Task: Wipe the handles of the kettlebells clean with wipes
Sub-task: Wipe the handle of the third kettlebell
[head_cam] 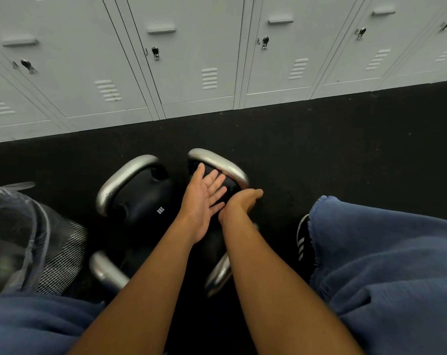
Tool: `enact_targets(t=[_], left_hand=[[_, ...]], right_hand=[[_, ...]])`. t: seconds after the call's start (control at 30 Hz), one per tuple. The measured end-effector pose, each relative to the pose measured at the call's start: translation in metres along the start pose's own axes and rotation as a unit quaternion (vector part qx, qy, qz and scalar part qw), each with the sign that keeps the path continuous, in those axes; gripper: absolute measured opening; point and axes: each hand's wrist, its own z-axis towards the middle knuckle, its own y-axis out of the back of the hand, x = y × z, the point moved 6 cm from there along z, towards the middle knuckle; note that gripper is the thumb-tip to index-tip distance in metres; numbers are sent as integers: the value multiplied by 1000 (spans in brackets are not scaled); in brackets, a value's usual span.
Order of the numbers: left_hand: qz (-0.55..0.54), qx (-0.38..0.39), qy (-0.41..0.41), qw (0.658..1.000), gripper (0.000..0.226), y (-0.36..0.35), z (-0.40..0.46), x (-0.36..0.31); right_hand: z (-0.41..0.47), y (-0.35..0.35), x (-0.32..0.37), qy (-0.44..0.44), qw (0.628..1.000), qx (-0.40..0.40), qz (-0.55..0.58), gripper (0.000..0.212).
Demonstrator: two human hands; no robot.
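Left hand (204, 198) open-palmed over far-right kettlebell (218, 165); right hand (242, 201) curled at its handle, wipe possibly hidden. Next: rub along handle.

4 black kettlebells (143, 198), silver handles (122, 179); floor-clustered

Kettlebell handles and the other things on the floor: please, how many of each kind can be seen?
Silver kettlebell handles: 4
Mesh bin with plastic liner: 1
Shoe: 1
Hands: 2
Total: 8
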Motion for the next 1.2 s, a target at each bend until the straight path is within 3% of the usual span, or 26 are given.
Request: enact_targets(t=[0.1,0.2,0.3,0.37,0.43,0.53,0.63,0.7,0.9,0.97,1.1,1.2], left_hand=[[-3,0,-1,1000,68,-2,2,1],[-3,-4,-2,1000,68,-4,4,3],[0,-5,1,1000,68,-6,5,4],[-3,-5,4,1000,69,-5,5,4],[-3,-5,6,1000,69,-3,6,3],[-3,-8,9,1000,68,-2,8,3],[-12,-13,14,1000,68,-1,9,4],[-19,-12,18,1000,68,-1,10,3],[-35,-21,19,999,72,3,9,-2],[-46,-23,14,999,72,4,9,-4],[-84,-29,9,996,73,11,10,-7],[-95,-33,9,995,73,13,9,-9]], right_hand=[[0,8,1,130,991,-21,-11,54],[-2,14,-2,170,985,-32,-16,54],[2,11,-10,66,997,-9,-29,50],[5,7,-17,-12,999,26,-38,64],[0,3,-19,-25,998,45,-29,73],[-2,2,-19,77,996,32,-25,76],[-2,2,-15,236,969,25,-63,78],[-5,-2,-11,293,952,37,-82,71],[7,-4,-13,243,958,31,-148,61],[3,-7,-12,271,947,48,-166,57],[-14,-13,-7,398,887,81,-222,62],[-12,-10,-9,400,883,73,-235,57]])
